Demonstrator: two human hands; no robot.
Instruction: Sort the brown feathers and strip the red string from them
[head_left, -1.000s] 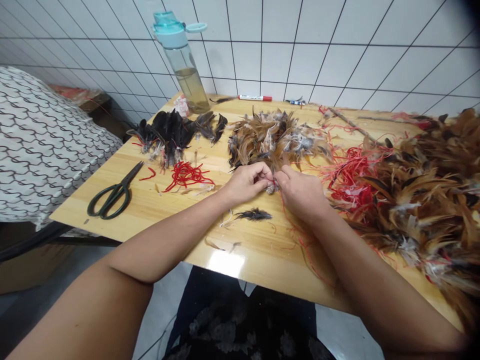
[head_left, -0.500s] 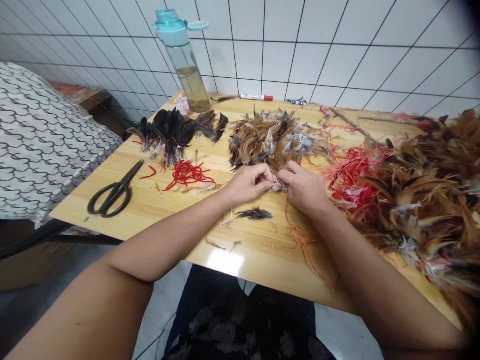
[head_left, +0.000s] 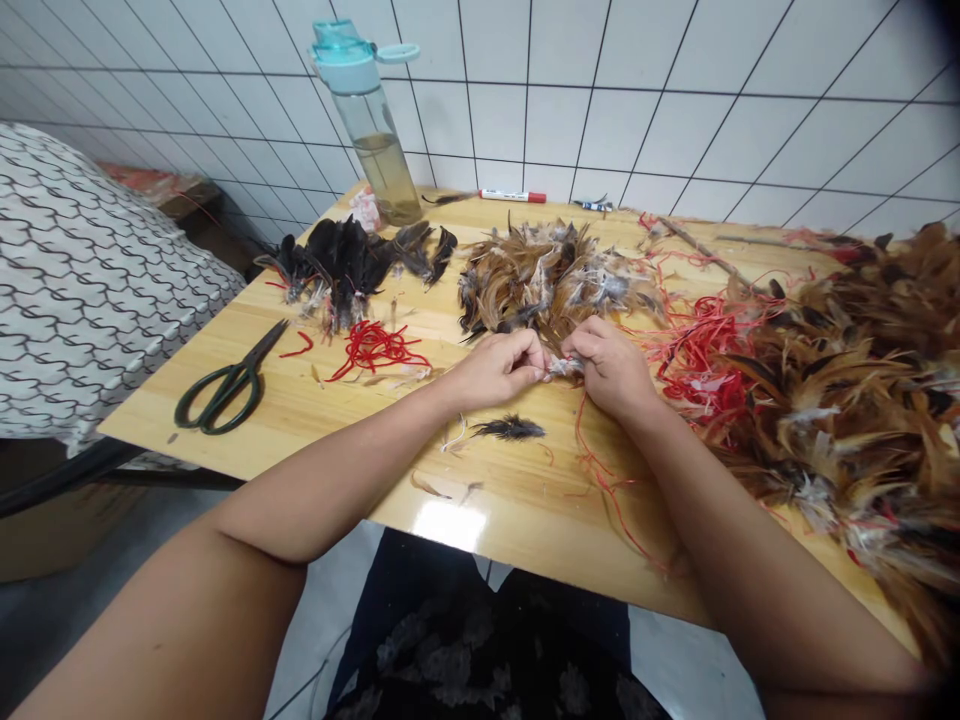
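Note:
My left hand point(head_left: 511, 362) and my right hand point(head_left: 609, 366) meet over the middle of the table, both with fingers closed. Between them they pinch a small feather bundle point(head_left: 564, 366), its pale quill ends showing in the gap. Most of the bundle is hidden by my fingers. A thin red string point(head_left: 592, 455) hangs from below my right hand and trails toward the table's front edge. Just beyond my hands lies a heap of brown feathers point(head_left: 547, 272). One loose dark feather point(head_left: 510, 428) rests on the wood nearer to me.
Black scissors point(head_left: 229, 385), coiled red string point(head_left: 375, 350) and black feathers point(head_left: 341, 265) lie at left. A water bottle point(head_left: 382, 150) and a red marker point(head_left: 513, 196) stand and lie along the tiled wall. Tangled red string point(head_left: 705, 350) and a large brown feather pile point(head_left: 862, 400) cover the right side.
My right hand has shifted slightly right, away from the left, so more of the bundle's pale ends show between them. The hanging red string has moved a little with it.

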